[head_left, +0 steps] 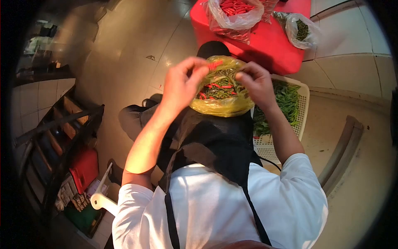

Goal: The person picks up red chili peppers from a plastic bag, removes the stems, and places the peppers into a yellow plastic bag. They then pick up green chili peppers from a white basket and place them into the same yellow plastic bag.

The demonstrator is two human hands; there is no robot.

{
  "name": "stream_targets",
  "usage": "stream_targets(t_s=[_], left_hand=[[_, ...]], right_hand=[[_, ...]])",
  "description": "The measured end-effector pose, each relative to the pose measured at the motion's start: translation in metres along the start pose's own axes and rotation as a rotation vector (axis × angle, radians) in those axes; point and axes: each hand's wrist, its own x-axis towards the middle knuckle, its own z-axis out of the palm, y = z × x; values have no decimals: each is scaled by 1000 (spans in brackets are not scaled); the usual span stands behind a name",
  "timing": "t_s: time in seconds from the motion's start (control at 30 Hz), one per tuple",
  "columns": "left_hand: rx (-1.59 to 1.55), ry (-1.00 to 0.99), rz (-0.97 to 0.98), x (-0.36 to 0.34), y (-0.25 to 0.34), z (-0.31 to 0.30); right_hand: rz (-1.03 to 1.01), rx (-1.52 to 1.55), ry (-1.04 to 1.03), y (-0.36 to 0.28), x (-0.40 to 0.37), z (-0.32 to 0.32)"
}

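Observation:
On my lap lies a yellow plastic bag (226, 108), its mouth wide, with red chillies (222, 86) and green stems inside. My left hand (186, 79) is at the bag's upper left, its fingers closed on red chillies (214, 65) over the rim. At the bag's upper right, my right hand (256, 83) has thumb and forefinger pinched together near the stems; what they hold is too small to make out.
A red surface (265, 54) ahead bears clear bags of red chillies (236, 7) and a bag of green pieces (302, 31). Right of my lap stands a white basket (304, 108) of green leaves (286, 103). A dark rack (62, 141) stands at the left.

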Motion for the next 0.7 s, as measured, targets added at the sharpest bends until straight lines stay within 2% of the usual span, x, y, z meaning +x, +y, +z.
stream_targets(t_s=[0.03,0.17,0.2,0.27,0.33,0.43,0.5,0.6,0.63,0.7], left_hand=[[148,42,125,16,23,-2],[491,203,672,99,70,15],[613,214,783,125,73,22],[745,66,559,158,89,31],[855,74,545,183,76,43],[988,-71,383,194,83,44],[831,37,433,183,92,39],[612,137,566,144,93,22],[539,157,622,131,92,15],[592,170,506,107,61,5]], right_hand=[[-77,-339,-29,-1,-4,-2],[-388,-730,-93,1,-3,13],[-377,-789,-104,6,-3,13],[-353,-832,-130,4,-3,15],[-394,-878,-150,7,-3,16],[-508,-911,-152,18,-5,10],[-525,-871,-135,22,-11,10],[-288,-845,-134,3,-19,12],[-309,-876,-189,4,-18,9],[-351,-939,-292,6,-17,1]])
